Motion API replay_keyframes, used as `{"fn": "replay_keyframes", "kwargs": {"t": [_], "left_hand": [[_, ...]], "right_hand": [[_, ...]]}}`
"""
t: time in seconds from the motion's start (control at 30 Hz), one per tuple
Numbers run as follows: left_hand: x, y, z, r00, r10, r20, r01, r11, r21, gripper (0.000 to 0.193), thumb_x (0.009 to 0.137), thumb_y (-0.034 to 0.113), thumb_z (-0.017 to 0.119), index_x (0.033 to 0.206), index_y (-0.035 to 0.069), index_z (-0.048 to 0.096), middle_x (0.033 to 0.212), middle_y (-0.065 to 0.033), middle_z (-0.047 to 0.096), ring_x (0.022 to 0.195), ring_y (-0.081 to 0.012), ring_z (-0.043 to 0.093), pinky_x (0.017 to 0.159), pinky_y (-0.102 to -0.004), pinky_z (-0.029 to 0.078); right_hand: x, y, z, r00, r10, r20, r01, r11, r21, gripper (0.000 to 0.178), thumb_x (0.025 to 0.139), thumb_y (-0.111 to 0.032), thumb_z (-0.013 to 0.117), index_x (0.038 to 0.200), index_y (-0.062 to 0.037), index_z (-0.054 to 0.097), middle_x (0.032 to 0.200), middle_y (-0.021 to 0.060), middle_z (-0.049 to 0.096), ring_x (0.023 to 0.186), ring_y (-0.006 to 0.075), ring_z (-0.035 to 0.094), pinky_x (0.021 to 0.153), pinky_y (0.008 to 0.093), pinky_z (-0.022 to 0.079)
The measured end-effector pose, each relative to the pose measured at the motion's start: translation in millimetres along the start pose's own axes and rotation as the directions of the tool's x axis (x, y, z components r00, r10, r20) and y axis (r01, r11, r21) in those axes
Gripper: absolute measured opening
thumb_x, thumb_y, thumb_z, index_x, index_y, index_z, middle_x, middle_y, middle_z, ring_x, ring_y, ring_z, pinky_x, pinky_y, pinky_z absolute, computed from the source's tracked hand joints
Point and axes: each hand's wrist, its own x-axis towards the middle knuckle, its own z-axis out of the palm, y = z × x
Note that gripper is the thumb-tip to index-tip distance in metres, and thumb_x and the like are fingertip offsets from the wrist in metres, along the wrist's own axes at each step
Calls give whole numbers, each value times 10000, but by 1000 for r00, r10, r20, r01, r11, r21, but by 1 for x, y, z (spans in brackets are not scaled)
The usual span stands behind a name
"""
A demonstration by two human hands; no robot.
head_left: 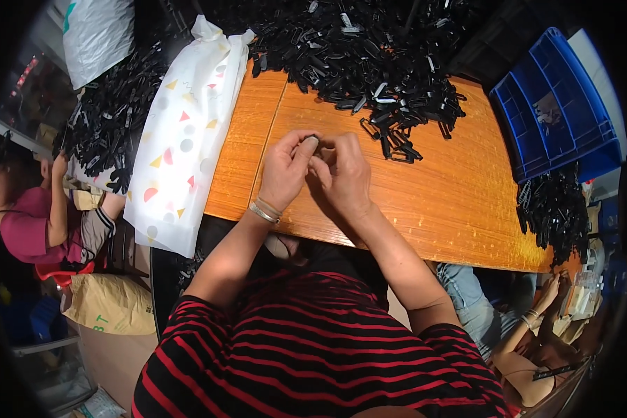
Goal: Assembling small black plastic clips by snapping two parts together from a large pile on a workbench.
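We note a varnished wooden table (439, 202), orange-brown and glossy with visible grain. On it we see a heap of small black plastic parts (369, 63), some faces catching light, beside a matt white plastic bag (184, 132) printed with coloured shapes. The blue crate (557, 111) looks like smooth moulded plastic; our striped shirt (313, 348) is soft knit cloth.

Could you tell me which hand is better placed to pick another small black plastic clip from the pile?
Probably the right hand: the pile of small black plastic clips trails nearest its side, while the left hand lies farther off.
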Motion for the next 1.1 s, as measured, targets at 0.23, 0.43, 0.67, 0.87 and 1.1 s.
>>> {"fn": "replay_keyframes", "kwargs": {"t": [0.23,0.43,0.67,0.87,1.1], "left_hand": [[12,-5,2,988,-11,152,15,999,-28,284,1013,234,481,877,10,590,726,-9,569,673,-74,538,629,-218,459],[50,-16,9,967,-89,240,75,995,63,314,1020,276,471,855,31,578,776,-10,590,717,-79,548,639,-216,450],[118,-41,29,941,263,213,-325,525,787,144,869,102,625,1011,84,612,900,-106,597,775,-301,623,679,-385,496],[122,-44,31,942,204,265,-319,312,895,207,866,135,620,1072,114,631,968,-116,539,826,-343,608,693,-431,502],[78,-19,-5,933,89,348,-354,392,849,215,858,199,646,1042,89,644,980,-128,610,844,-348,617,736,-425,498]], "right_hand": [[-8,1,8,969,211,126,-230,958,172,399,819,-147,693,1154,-44,504,818,170,626,722,358,630,633,418,499],[8,34,-9,922,298,248,-366,879,305,381,816,-223,735,1098,-9,593,867,158,657,756,310,656,683,393,521],[69,78,-29,986,99,133,-47,936,-349,253,829,-111,656,1070,-37,641,988,177,619,810,356,651,696,428,529],[85,100,-13,947,80,311,122,806,-580,229,805,-53,565,1031,-27,594,999,232,580,785,382,659,673,430,551],[70,74,-28,889,112,445,157,836,-526,237,770,-26,617,1005,-28,589,987,205,609,840,399,639,715,458,524]]}}
